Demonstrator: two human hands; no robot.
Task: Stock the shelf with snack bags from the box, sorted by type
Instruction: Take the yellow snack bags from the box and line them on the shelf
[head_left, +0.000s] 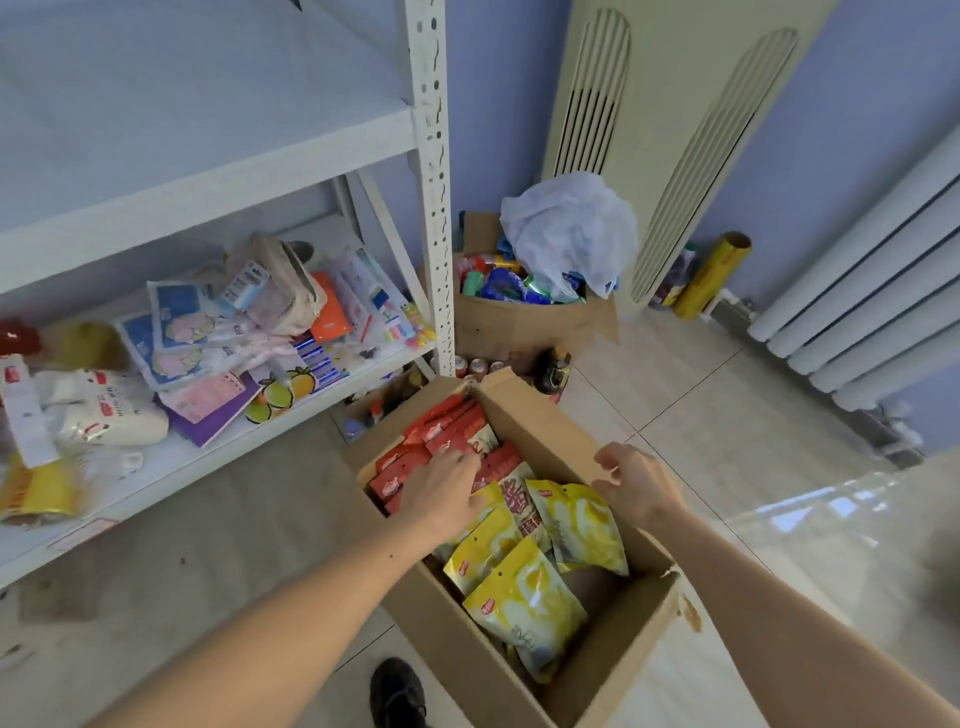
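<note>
Pale floor tiles carry an open brown cardboard box (545, 415) just right of the white metal shelf unit (431, 156). Red snack bags (457, 431) fill the box's far end, yellow snack bags (524, 597) its near end. Left hand (441, 493) lies on the red bags, fingers reaching among them (whether it grips one is unclear). Right hand (639, 483) hovers over the box's right wall, fingers loosely curled, holding nothing
</note>
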